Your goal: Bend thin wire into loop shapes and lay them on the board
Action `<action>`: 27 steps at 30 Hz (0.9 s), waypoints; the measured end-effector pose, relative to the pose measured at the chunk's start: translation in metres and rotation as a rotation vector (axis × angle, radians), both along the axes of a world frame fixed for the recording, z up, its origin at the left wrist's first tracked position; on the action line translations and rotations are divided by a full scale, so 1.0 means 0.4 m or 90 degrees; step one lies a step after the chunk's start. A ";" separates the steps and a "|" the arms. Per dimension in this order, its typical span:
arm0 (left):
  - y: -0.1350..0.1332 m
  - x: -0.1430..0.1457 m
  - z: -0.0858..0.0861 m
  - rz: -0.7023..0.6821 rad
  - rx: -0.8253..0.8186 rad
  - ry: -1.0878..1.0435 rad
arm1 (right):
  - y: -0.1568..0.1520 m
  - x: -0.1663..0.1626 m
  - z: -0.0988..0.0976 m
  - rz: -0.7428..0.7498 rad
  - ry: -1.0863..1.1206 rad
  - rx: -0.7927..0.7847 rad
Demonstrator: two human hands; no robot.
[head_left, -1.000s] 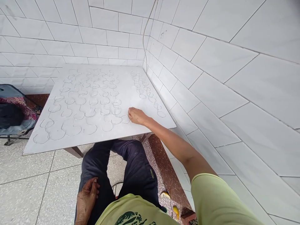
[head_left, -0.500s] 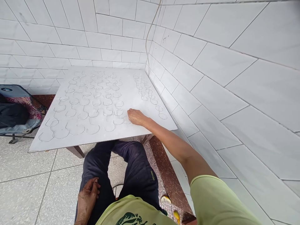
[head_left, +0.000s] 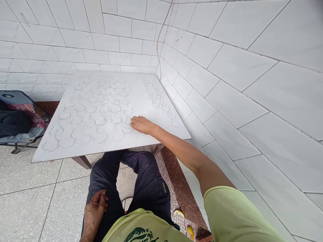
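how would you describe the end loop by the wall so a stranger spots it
On the white board against the tiled wall, find the thin loops in a diagonal row beside the wall, apart from the main cluster. Yours is that row's last loop, nearest the board's front right corner, beyond the right hand.

Person wears lime-green short-sleeve tee [head_left: 143,225] w/ dark green print [head_left: 140,236] on chest, design only partly in view & cut off by frame edge. Sleeve [head_left: 233,211] is loose, w/ plain hemmed edge. Lower half: dark navy trousers [head_left: 148,181], matte fabric w/ a few faint pale specks, creased at knees. Small yellow-green label [head_left: 164,187] on R leg, lettering too small to read. Forearms bare, left hand [head_left: 94,215] & right hand [head_left: 142,125] bare too.
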State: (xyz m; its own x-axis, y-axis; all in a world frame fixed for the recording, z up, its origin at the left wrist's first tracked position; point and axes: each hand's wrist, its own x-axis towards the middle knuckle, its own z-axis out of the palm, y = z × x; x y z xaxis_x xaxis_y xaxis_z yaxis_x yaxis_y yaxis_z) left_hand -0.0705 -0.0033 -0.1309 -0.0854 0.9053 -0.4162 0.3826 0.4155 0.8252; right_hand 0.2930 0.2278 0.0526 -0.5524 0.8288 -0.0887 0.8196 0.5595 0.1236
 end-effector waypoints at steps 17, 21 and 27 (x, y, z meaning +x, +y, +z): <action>0.038 0.106 0.362 -0.016 0.138 -0.086 | -0.245 -0.072 0.065 -0.077 0.850 -0.344; 0.098 0.177 0.516 -0.059 0.251 -0.172 | -0.346 -0.168 0.025 -0.022 1.027 -0.639; 0.120 0.202 0.520 -0.084 0.250 -0.295 | -0.416 -0.255 -0.052 -0.009 1.142 -0.817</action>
State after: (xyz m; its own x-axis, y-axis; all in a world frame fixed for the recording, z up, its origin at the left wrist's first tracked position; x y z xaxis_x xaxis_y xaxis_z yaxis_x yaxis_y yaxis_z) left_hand 0.0103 0.0447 0.0771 0.1472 0.9890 -0.0171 -0.0252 0.0210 0.9995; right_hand 0.1908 0.0614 0.0317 -0.6492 0.7604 0.0160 -0.3818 -0.3076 -0.8716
